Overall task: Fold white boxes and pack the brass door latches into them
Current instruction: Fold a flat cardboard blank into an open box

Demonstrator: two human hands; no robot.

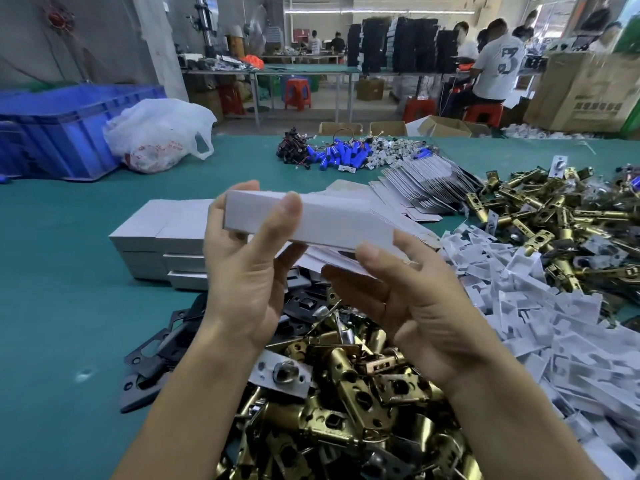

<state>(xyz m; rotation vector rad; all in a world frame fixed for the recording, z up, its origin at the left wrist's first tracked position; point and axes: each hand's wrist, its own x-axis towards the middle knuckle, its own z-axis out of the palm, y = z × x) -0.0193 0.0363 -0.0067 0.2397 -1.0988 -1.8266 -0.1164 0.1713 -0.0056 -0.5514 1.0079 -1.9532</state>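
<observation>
White box (329,220) held up in both hands above the green table (69,306).
Left hand (249,271) grips its left end and right hand (419,306) pinches its right lower edge, with brass latches (346,403) heaped beneath and closed boxes (162,233) stacked behind.

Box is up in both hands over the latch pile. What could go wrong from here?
1. The white box is thin card gripped by the left hand and right hand; a hard squeeze could crease it.
2. It hangs over the loose brass latches; a slip could drop it among them.
3. The stack of folded boxes sits close behind the left hand and might get knocked.
</observation>
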